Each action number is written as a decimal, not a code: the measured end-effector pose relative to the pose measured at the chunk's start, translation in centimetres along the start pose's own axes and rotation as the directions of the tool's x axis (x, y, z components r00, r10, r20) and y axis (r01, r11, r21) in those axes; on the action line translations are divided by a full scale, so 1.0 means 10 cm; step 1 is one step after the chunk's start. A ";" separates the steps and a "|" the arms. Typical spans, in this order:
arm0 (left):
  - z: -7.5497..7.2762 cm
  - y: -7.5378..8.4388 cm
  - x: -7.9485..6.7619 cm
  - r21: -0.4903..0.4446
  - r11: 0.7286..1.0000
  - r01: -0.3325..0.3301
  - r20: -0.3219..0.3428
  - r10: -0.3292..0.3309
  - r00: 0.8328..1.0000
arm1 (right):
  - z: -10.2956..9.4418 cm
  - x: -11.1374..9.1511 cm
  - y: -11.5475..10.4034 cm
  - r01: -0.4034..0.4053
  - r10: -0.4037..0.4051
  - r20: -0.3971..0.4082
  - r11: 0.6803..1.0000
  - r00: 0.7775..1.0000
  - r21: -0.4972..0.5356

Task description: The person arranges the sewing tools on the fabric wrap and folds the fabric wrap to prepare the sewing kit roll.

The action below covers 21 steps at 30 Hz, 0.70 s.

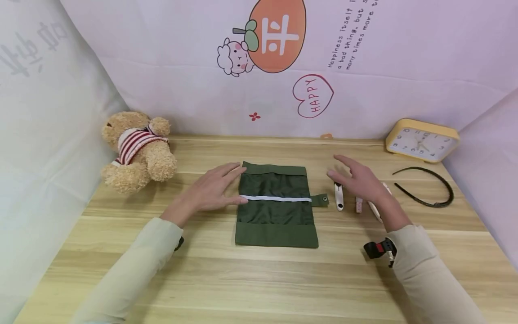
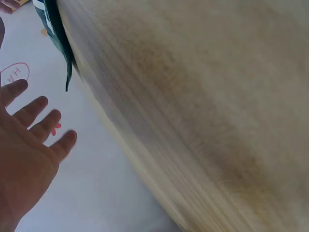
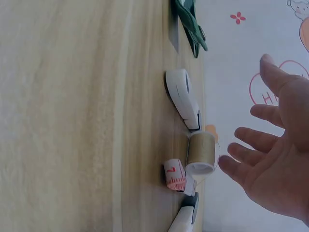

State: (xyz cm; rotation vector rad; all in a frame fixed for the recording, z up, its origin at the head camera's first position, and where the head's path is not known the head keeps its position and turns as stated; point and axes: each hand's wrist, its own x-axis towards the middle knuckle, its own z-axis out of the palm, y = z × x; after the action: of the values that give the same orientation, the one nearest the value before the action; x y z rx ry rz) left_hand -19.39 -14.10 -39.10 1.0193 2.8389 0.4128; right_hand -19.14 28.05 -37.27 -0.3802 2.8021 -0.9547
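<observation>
A dark green fabric pouch (image 1: 277, 216) with a white stripe lies flat in the middle of the wooden table (image 1: 259, 279). My left hand (image 1: 226, 185) is at its left edge with straight, spread fingers and the thumb by the stripe's end; I cannot tell whether it touches. My right hand (image 1: 352, 176) hovers open, holding nothing, over small items right of the pouch. In the right wrist view these are white snips (image 3: 182, 96), a tan spool (image 3: 200, 153) and a rolled tape measure (image 3: 175, 175). The left wrist view shows the left hand (image 2: 29, 145) open and the pouch's edge (image 2: 53, 24).
A teddy bear (image 1: 137, 150) in a striped jumper sits at the back left. A yellow clock (image 1: 422, 140) leans on the backdrop at the back right, with a black headband (image 1: 429, 184) in front of it. Another white tool (image 3: 183, 220) lies beyond the tape measure.
</observation>
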 end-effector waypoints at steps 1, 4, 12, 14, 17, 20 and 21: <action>0.00 0.00 0.00 -0.026 1.000 -0.006 0.000 0.006 1.000 | -0.01 -0.01 0.01 -0.004 0.004 -0.001 1.000 1.000 0.014; 0.00 0.00 0.00 -0.097 0.995 -0.019 -0.005 0.018 1.000 | -0.03 -0.03 0.04 -0.009 0.009 0.000 0.999 1.000 0.037; 0.01 0.02 0.02 -0.286 0.958 -0.007 0.017 0.012 1.000 | -0.04 -0.01 0.14 -0.017 0.017 0.001 0.999 1.000 0.051; 0.02 0.02 0.03 -0.308 0.951 -0.002 0.030 0.012 0.999 | -0.04 0.00 0.17 -0.025 0.024 0.006 0.998 1.000 0.055; 0.02 0.02 0.04 -0.328 0.945 0.012 0.042 0.002 0.999 | -0.04 0.01 0.20 -0.038 0.037 0.014 0.997 0.999 0.066; 0.04 0.00 0.05 -0.349 0.937 0.017 0.044 -0.002 0.999 | -0.04 0.02 0.22 -0.053 0.051 0.020 0.996 0.998 0.076; 0.05 0.00 0.06 -0.358 0.934 0.019 0.045 -0.003 0.999 | -0.04 0.02 0.22 -0.058 0.056 0.025 0.995 0.998 0.081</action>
State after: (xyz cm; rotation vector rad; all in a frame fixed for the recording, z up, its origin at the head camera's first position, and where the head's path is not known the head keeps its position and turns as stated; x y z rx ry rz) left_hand -19.74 -13.65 -39.54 0.9227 2.5917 0.8581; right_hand -19.87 29.88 -38.33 -0.2969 2.7279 -1.0413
